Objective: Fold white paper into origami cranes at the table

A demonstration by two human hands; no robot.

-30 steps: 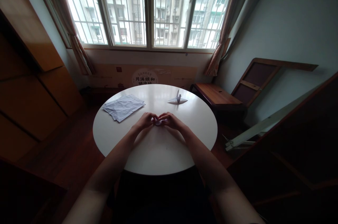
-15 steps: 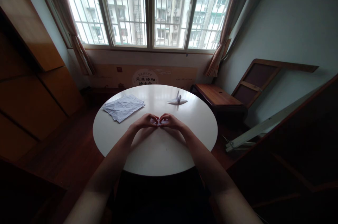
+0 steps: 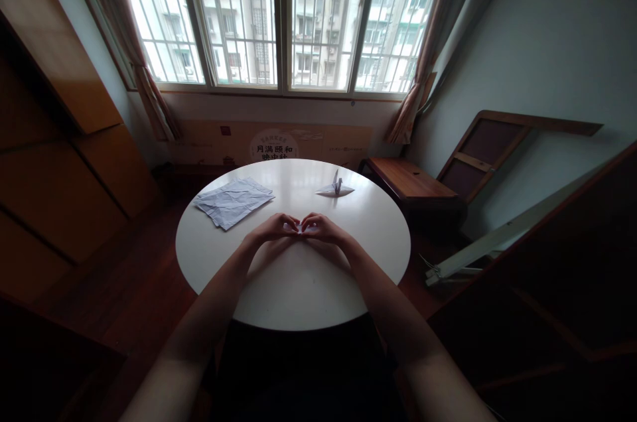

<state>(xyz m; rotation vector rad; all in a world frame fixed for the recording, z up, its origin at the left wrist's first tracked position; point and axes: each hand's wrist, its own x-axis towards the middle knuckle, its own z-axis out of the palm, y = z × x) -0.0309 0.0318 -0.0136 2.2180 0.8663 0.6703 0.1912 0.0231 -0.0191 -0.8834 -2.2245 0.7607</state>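
Both hands meet over the middle of a round white table (image 3: 298, 296). My left hand (image 3: 277, 227) is closed, thumb and fingers pinching a small piece of folded paper (image 3: 300, 228). From the other side my right hand (image 3: 322, 228) pinches the same paper, fingertips nearly touching those of the left. Most of the paper is hidden behind the fingers, so its shape cannot be made out. Beyond my right hand stands a folded paper crane (image 3: 337, 187), its wings spread. Several creased sheets of paper (image 3: 233, 202) lie stacked beyond my left hand.
A low wooden bench (image 3: 405, 178) stands past the table at the right, with a wooden frame (image 3: 480, 150) leaning by the wall. Orange-brown cabinets (image 3: 64, 163) line the left side. A printed cardboard panel (image 3: 209, 137) is under the barred window (image 3: 279, 17).
My fingertips have shifted very slightly around the paper, and less of it shows between them. The crane and the stacked sheets have stayed in place.
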